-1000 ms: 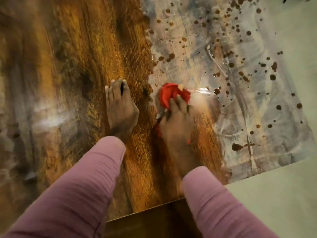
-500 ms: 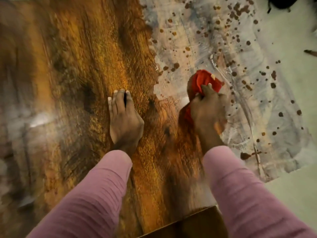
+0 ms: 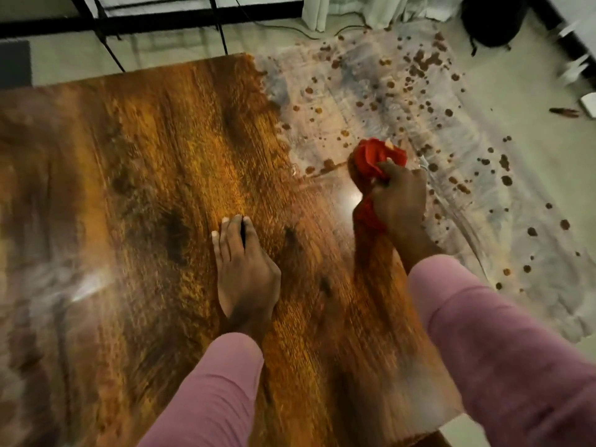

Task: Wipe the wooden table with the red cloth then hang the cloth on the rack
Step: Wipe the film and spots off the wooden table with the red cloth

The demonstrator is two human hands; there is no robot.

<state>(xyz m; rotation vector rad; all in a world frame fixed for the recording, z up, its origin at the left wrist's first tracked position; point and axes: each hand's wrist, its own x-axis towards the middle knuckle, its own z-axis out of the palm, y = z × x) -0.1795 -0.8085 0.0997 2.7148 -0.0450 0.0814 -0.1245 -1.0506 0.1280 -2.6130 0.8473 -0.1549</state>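
Note:
The wooden table (image 3: 154, 175) fills most of the view, glossy brown on the left and middle, with a whitish smeared film dotted by brown spots (image 3: 403, 101) over its right part. My right hand (image 3: 400, 201) presses the bunched red cloth (image 3: 375, 159) onto the table at the border between the brown wood and the film. My left hand (image 3: 245, 269) lies flat on the brown wood, fingers together and holding nothing. Both arms wear pink sleeves.
A black metal frame (image 3: 106, 24) stands on the pale floor beyond the table's far edge. A dark round object (image 3: 490, 21) and small white items (image 3: 577, 69) lie on the floor at the top right. The table's near right corner (image 3: 451, 417) is by my right sleeve.
My right hand has pushed the red cloth away from me and to the right, further into the spotted film. The view has tilted up, showing the far edge and floor. My left hand stays put.

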